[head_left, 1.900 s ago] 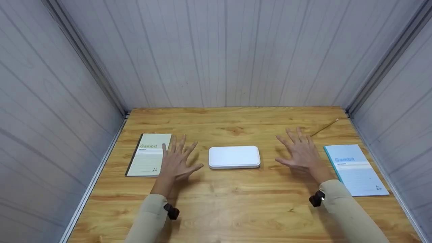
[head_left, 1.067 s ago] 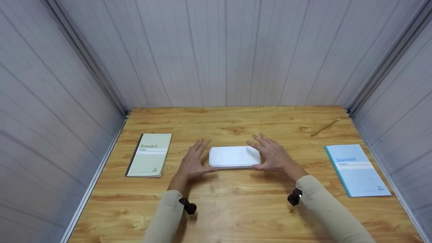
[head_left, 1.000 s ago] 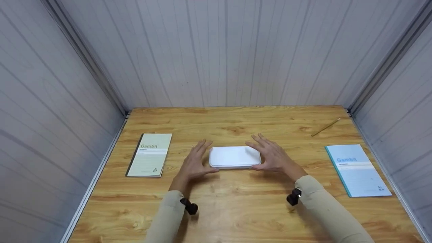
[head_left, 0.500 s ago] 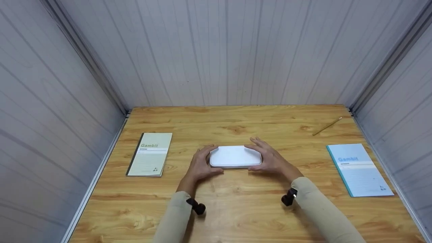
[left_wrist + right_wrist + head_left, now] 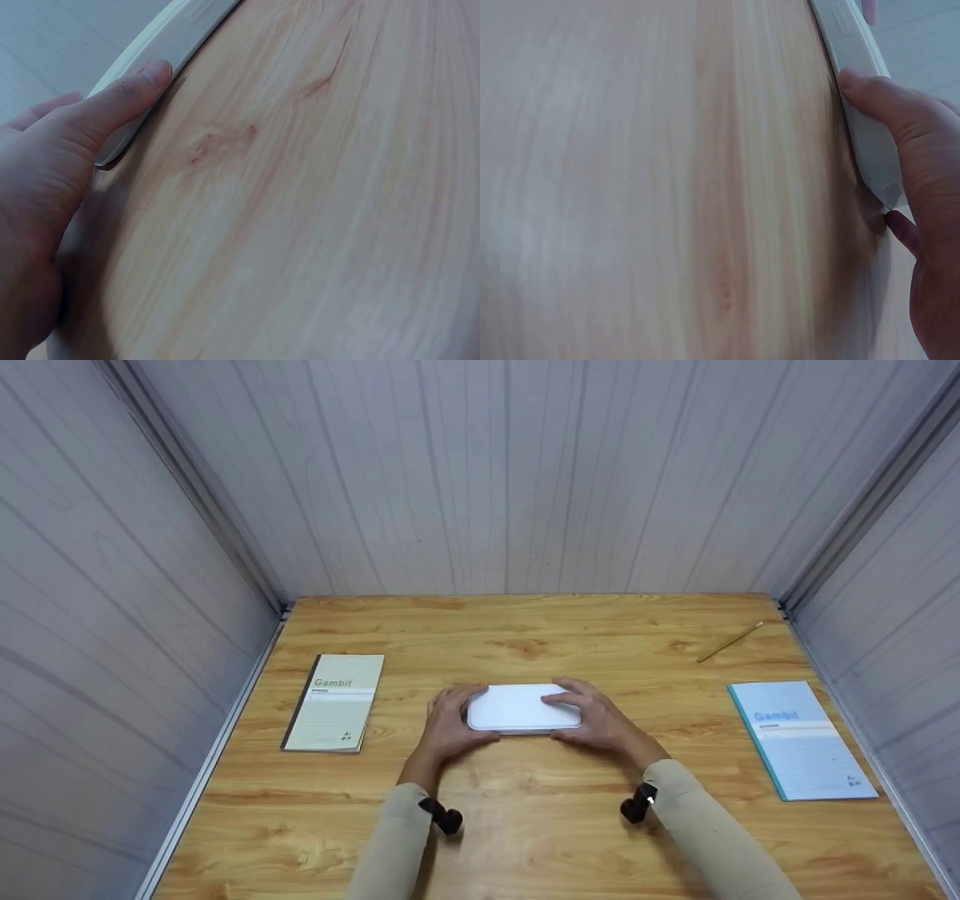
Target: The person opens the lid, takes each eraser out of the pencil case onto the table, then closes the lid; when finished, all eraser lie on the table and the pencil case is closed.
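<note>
A white flat case with rounded corners (image 5: 516, 709) lies on the wooden table in front of me. My left hand (image 5: 448, 727) grips its left end, thumb along the near side and fingers around the far left corner. At the right end, my right hand (image 5: 601, 723) holds the case with its thumb on the near side and a finger over the top. In the left wrist view the left thumb (image 5: 124, 97) presses the side of the case (image 5: 191, 22). The right thumb (image 5: 874, 96) does likewise in the right wrist view. Other fingertips are partly hidden.
A cream notebook (image 5: 335, 712) marked "Gambit" lies on the left of the table (image 5: 525, 825). On the right is a blue notebook (image 5: 802, 750), with a thin pencil (image 5: 730, 643) behind it. Pale panel walls (image 5: 502, 472) stand around the left, back and right.
Both hands have come inward from beside the notebooks, their spread fingers closing around the ends of the white case. The case stays in about the same place.
</note>
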A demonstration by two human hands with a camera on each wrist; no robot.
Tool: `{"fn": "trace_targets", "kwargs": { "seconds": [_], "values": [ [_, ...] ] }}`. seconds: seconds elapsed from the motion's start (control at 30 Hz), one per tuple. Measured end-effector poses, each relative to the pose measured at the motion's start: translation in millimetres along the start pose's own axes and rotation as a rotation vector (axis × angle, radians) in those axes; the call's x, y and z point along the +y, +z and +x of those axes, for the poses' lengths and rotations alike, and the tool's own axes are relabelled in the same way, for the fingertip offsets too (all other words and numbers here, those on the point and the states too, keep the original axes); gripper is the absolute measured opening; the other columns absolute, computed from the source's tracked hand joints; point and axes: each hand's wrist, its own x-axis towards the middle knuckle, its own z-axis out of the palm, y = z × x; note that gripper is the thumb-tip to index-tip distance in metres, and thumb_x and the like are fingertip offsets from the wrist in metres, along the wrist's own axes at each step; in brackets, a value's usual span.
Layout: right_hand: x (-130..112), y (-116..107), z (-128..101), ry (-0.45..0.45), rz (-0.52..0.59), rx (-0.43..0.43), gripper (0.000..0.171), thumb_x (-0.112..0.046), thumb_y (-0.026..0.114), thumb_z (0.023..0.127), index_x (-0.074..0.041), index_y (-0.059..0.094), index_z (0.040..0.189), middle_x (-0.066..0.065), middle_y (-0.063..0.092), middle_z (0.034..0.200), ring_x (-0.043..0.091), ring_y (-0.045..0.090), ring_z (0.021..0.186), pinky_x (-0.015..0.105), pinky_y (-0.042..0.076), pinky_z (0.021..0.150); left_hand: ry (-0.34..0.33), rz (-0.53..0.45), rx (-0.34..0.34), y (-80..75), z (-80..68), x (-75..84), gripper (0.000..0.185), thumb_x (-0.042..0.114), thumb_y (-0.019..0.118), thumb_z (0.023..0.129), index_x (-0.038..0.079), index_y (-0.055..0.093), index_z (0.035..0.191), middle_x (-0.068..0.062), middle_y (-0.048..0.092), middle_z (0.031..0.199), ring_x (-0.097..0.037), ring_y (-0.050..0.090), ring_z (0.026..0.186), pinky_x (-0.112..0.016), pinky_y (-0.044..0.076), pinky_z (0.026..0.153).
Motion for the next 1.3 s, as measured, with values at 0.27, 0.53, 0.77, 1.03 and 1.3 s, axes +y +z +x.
{"fn": "trace_targets", "kwargs": {
  "seconds": [0.27, 0.53, 0.77, 1.03, 1.3],
  "values": [
    [2.5, 5.0, -1.9, -0.012, 0.003, 0.031, 0.055, -0.025, 0.093, 0.093, -0.013, 0.077, 0.144, 0.028, 0.058, 0.166, 0.054, 0.055, 0.154, 0.071, 0.047, 0.124, -0.004, 0.021, -0.012, 0.1, 1.7, 1.5, 0.086, 0.041, 0.105, 0.076, 0.018, 0.069, 0.151, -0.012, 0.070, 0.156, -0.039, 0.056, 0.148, -0.069, 0.029, 0.127],
    [4.8, 7.1, -2.9, -0.032, 0.023, 0.043, 0.052, -0.024, 0.093, 0.093, -0.014, 0.078, 0.142, 0.029, 0.058, 0.165, 0.055, 0.055, 0.154, 0.073, 0.045, 0.124, 0.022, 0.061, -0.009, 1.0, 2.1, 1.3, 0.087, 0.045, 0.104, 0.076, 0.018, 0.069, 0.152, -0.012, 0.070, 0.156, -0.038, 0.057, 0.147, -0.070, 0.029, 0.127],
    [6.8, 7.5, -3.6, -0.047, 0.034, 0.044, 0.050, -0.023, 0.093, 0.093, -0.015, 0.079, 0.141, 0.030, 0.057, 0.165, 0.056, 0.054, 0.153, 0.074, 0.046, 0.123, 0.061, 0.092, 0.003, 2.6, 0.4, 0.4, 0.083, 0.046, 0.102, 0.080, 0.018, 0.069, 0.152, -0.011, 0.071, 0.153, -0.038, 0.060, 0.148, -0.071, 0.031, 0.128],
    [5.4, 7.5, -3.2, -0.040, 0.044, 0.027, 0.050, -0.022, 0.089, 0.096, -0.015, 0.077, 0.144, 0.033, 0.054, 0.167, 0.058, 0.051, 0.155, 0.077, 0.043, 0.124, 0.062, 0.118, -0.005, 2.0, -1.3, 1.7, 0.083, 0.050, 0.098, 0.083, 0.019, 0.067, 0.154, -0.010, 0.069, 0.157, -0.038, 0.059, 0.151, -0.071, 0.029, 0.131],
    [2.2, 6.6, -4.0, -0.020, 0.042, 0.013, 0.048, -0.022, 0.088, 0.098, -0.016, 0.077, 0.144, 0.032, 0.053, 0.168, 0.057, 0.050, 0.156, 0.077, 0.043, 0.124, 0.056, 0.135, -0.004, 4.7, -1.8, 0.5, 0.083, 0.049, 0.097, 0.084, 0.019, 0.066, 0.154, -0.013, 0.068, 0.157, -0.039, 0.059, 0.151, -0.071, 0.029, 0.132]
  ]
}}
